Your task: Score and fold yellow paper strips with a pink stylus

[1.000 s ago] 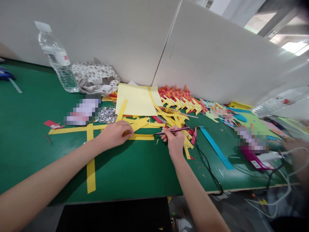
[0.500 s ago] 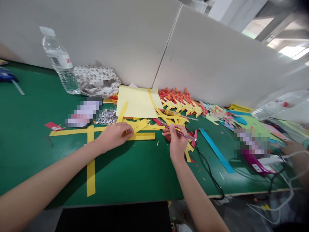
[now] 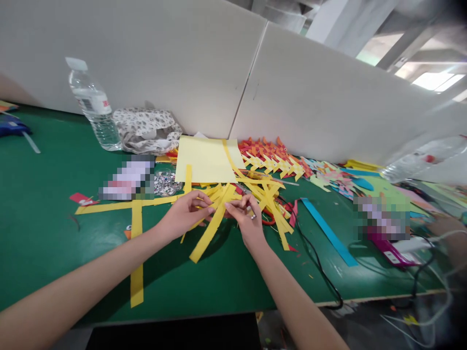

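Observation:
My left hand (image 3: 189, 212) is closed, its thumb and fingers pinching a yellow paper strip (image 3: 209, 233) that slants down toward the front of the table. Opposite it, my right hand (image 3: 250, 224) is closed too, with thumb and forefinger at the strip's right edge. A shiny end of a slim metal tool shows among the right fingers; most of it is hidden. Other yellow strips (image 3: 272, 199) lie heaped behind and beside both hands. Red scissor handles (image 3: 269, 217) stick out by the right hand.
Behind lie a pale yellow sheet (image 3: 207, 160), a dish of googly eyes (image 3: 167, 183) and woven paper fish (image 3: 270, 155). A phone (image 3: 127, 179) and water bottle (image 3: 94, 107) are at left. A blue strip (image 3: 328, 232), black cable (image 3: 315, 257) and another person's arm (image 3: 450, 238) are right.
Both hands have come together at the middle, and a yellow strip is now raised between them. The slim metal tool, earlier plain across my right hand, is now mostly hidden.

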A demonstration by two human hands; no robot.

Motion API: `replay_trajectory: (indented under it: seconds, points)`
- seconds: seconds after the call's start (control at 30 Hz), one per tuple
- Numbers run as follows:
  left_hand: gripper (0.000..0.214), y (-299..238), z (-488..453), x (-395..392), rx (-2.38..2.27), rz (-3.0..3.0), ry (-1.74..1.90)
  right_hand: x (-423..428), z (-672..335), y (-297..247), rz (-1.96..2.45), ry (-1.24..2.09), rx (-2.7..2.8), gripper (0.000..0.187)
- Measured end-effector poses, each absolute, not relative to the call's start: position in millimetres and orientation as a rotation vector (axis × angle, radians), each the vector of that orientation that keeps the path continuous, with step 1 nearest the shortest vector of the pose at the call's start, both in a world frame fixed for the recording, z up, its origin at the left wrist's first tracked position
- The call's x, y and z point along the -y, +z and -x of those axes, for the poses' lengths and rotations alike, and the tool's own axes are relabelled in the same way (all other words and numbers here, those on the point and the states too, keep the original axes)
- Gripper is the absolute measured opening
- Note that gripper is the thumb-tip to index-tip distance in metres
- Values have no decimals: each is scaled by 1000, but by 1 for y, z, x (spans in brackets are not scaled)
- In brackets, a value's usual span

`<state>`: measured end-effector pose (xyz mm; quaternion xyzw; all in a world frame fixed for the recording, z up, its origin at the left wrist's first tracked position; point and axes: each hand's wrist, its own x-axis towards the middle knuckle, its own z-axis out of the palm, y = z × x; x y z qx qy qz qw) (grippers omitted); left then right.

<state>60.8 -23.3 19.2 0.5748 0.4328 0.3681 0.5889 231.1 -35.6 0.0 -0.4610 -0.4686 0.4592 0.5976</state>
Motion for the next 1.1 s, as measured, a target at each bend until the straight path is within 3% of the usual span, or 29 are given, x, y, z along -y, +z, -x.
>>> replay_trajectory:
  seconds: [0.27,0.73,1.1]
  points:
    - [39,16,-42,9,-964,-1555,779,38,-233,1,1027,1041,1151,40]
    - [21,22,-40,12,-990,-1816,652,41,-228,4,1028,1095,1231,43]
    - [28,20,-46,19,-1073,-1825,650,45,-225,4,1039,1103,1339,42]
